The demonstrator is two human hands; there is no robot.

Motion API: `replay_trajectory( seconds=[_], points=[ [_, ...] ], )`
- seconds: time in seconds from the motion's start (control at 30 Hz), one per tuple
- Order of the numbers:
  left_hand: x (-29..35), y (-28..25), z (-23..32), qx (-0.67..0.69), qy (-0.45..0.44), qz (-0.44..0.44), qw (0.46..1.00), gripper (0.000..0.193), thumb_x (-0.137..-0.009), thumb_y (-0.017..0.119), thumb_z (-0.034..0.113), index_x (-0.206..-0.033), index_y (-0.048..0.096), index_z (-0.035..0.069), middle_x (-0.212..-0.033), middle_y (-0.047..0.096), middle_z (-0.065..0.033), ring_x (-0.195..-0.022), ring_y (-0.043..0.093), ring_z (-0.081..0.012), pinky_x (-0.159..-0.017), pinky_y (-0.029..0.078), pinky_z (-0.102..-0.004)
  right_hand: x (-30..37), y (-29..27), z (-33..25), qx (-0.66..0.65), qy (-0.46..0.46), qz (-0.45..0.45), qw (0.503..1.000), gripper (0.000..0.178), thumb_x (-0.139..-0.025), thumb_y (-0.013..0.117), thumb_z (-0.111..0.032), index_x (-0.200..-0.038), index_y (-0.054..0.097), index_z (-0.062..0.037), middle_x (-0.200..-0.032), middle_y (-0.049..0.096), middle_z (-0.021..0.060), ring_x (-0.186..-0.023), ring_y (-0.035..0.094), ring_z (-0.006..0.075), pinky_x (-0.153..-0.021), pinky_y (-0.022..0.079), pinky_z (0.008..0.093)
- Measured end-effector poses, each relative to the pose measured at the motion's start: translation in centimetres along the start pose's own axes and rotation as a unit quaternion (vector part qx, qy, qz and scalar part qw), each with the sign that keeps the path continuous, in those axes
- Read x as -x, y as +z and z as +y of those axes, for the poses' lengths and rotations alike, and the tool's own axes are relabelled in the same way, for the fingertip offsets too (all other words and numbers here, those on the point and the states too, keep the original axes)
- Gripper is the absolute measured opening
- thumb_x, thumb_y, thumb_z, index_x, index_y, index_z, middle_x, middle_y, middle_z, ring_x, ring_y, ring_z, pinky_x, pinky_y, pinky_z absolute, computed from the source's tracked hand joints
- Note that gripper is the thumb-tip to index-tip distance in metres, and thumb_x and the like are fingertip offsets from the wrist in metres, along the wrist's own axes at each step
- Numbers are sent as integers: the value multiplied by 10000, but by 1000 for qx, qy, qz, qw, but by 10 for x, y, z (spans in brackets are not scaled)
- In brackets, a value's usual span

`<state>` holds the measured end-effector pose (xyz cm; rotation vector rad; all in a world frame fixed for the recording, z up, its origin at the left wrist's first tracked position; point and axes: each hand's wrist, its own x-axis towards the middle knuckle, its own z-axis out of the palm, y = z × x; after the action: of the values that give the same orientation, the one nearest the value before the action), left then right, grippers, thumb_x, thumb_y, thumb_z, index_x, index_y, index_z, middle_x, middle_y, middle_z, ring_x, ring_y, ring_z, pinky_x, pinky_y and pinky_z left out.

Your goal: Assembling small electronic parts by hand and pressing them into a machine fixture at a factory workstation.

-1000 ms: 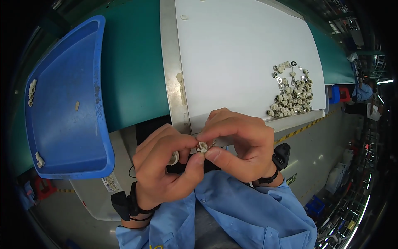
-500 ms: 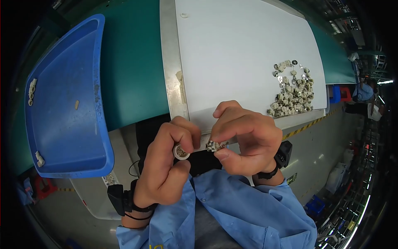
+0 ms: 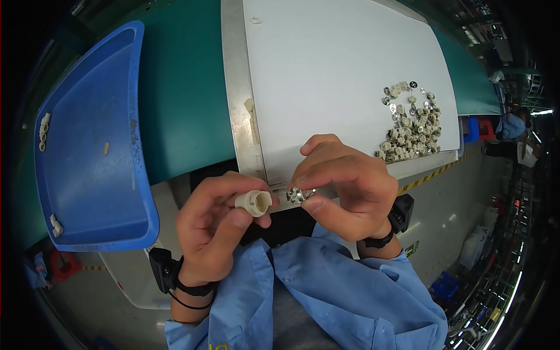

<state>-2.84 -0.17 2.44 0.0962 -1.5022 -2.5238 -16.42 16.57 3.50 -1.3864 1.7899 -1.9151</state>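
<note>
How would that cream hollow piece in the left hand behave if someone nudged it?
The cream piece would probably roll if laid on its side, since it looks round outside. It is likely light for its size, being visibly hollow. It seems fairly stiff too: the left hand pinches it with no visible denting.

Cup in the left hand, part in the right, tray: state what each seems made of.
Cup: smooth, cream, low sheen; ceramic or plastic, the look leaves it open.
Part: at least partly metal, judging by its bright silvery glints.
Tray: probably moulded plastic, given its even blue colour and rounded corners; the finish is scuffed.
</note>
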Motion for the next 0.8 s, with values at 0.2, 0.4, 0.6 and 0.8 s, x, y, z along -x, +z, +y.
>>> replay_trajectory(
  seconds=[0.2, 0.4, 0.6, 0.8],
  points=[
    [3, 8, -2, 66, -42, 22, 997, 271, -1033, 474, 209, -1162, 500, -28, -955, 630, -112, -775, 581, -113, -682, 468, -243, -16, 4, -8, 58, -70, -50, 995, 201, -752, 710, 15, -942, 654, -23, -841, 703, 93, -725, 638, 204, -852, 447, 440],
    [3, 15, 2, 40, -73, 33, 996, 276, -1046, 451, 238, -1135, 502, -18, -920, 618, -78, -740, 567, -76, -612, 438, -210, -22, 5, -11, 96, -92, -75, 988, 217, -734, 722, 4, -939, 663, -37, -827, 699, 77, -717, 630, 191, -846, 447, 435],
    [5, 17, -2, 47, -61, 33, 997, 270, -1045, 456, 233, -1130, 513, -17, -937, 627, -80, -722, 570, -70, -589, 440, -200, -18, 4, -10, 74, -76, -76, 991, 199, -729, 728, -6, -918, 672, -41, -825, 694, 73, -705, 621, 187, -864, 436, 438],
    [4, 25, -1, 35, -56, 39, 997, 254, -1038, 474, 211, -1120, 537, -21, -923, 637, -83, -717, 581, -66, -585, 448, -193, -16, -1, -12, 39, -45, -84, 995, 195, -727, 738, -18, -912, 679, -37, -821, 682, 92, -698, 622, 198, -882, 423, 457]
  ],
)
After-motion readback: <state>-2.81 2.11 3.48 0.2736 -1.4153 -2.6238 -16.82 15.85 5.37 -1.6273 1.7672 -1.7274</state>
